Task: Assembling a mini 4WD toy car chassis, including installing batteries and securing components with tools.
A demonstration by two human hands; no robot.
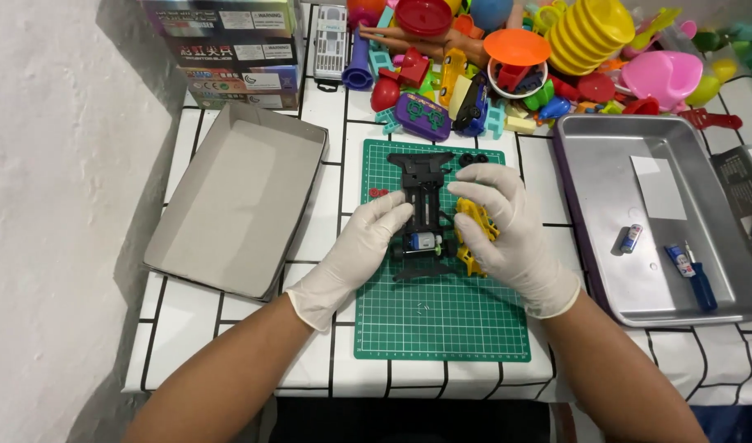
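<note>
Centre frame: gloved left hand (366,242) and right hand (507,226) flank a black toy car chassis (422,209) on the green cutting mat (441,320), fingers touching it (grip unclear). Yellow car shell (474,230) under right palm. Upper left: stacked printed boxes (228,49), open grey carton (236,197). Right: metal tray (605,164) holding a white label (660,187).

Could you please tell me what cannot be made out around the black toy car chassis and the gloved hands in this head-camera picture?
- Yellow part, head view: mostly covered by the right hand; its shape is unclear.
- Black chassis: its left edge sits under the left hand fingers.
- Small red pieces on the green cutting mat: too small to identify.
- Toy pile: cut off by the top edge.
- Metal tray: small items too small to name.
</note>
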